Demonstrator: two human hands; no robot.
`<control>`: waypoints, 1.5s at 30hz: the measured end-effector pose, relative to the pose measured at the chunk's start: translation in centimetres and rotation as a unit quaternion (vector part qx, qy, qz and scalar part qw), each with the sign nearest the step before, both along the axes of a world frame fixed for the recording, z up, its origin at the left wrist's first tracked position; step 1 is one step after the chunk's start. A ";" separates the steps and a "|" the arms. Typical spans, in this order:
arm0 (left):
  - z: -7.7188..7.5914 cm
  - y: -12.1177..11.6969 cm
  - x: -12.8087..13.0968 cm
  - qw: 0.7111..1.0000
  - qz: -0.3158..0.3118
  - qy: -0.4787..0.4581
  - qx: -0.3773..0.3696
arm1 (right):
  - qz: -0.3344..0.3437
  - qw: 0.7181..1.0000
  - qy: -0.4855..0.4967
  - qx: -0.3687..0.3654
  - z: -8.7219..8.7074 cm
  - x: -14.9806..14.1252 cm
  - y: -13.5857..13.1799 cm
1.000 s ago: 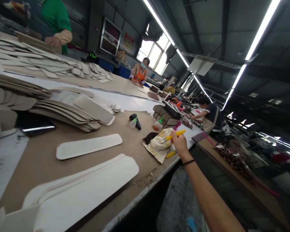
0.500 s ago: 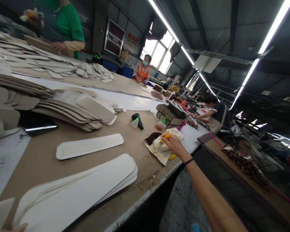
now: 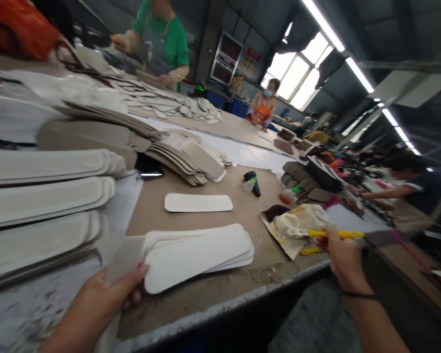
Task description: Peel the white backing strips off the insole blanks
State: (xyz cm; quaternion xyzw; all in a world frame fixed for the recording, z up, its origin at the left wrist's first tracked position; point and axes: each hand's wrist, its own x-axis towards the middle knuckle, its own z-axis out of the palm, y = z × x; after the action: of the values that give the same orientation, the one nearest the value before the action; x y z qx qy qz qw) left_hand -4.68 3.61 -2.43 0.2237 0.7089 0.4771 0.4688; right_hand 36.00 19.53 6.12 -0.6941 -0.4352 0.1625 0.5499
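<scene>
My left hand (image 3: 108,296) is closed on a thin pale sheet (image 3: 126,257), its thumb at the near left end of a fanned stack of white rounded panels (image 3: 198,260). A single white panel (image 3: 198,202) lies flat behind that stack. My right hand (image 3: 340,252) grips a yellow-handled brush (image 3: 318,234) held roughly level. The brush's whitish end is over a cream-crusted glue container (image 3: 310,215), which sits on a stained scrap (image 3: 279,235). A second yellow handle (image 3: 309,251) lies beside the container, under my right hand's side.
Stacked panels (image 3: 40,201) fill the left side. Grey-brown strips (image 3: 191,157), a small green-tipped bottle (image 3: 249,185), a black object (image 3: 256,186) and an orange-liquid bottle (image 3: 286,196) stand farther back. The table edge (image 3: 220,306) runs along the front. Co-workers are across and to the right.
The view has swung left. My right hand has drawn back from the container, bringing the brush out to a level position. My left hand and its pale sheet are now fully in view.
</scene>
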 end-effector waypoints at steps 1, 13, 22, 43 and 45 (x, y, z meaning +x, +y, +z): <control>0.0 -0.1 -0.2 1.000 -0.008 -0.015 -0.002 | 0.025 0.998 0.058 0.009 -0.2 -1.8 -0.8; 2.1 -0.2 -0.3 0.996 -0.026 -0.082 0.018 | 0.405 0.900 0.142 -0.075 -3.1 -22.2 -9.4; 1.7 -0.3 -0.5 0.996 -0.029 -0.084 0.016 | 0.409 0.905 0.096 -0.072 -2.5 -23.5 -10.5; -2.4 -1.2 -0.2 1.000 0.007 -0.004 -0.009 | 0.255 0.918 -0.286 0.098 -1.5 -14.4 -7.1; -2.9 -1.3 -0.2 1.000 -0.006 0.008 0.000 | 0.285 0.906 -0.294 0.107 -1.9 -14.9 -7.5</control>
State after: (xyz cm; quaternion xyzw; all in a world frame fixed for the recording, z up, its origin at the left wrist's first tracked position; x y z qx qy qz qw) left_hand -4.91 2.32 -5.35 0.2318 0.7111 0.4726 0.4661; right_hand 21.06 12.07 4.20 -0.4936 -0.7714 0.0536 0.3981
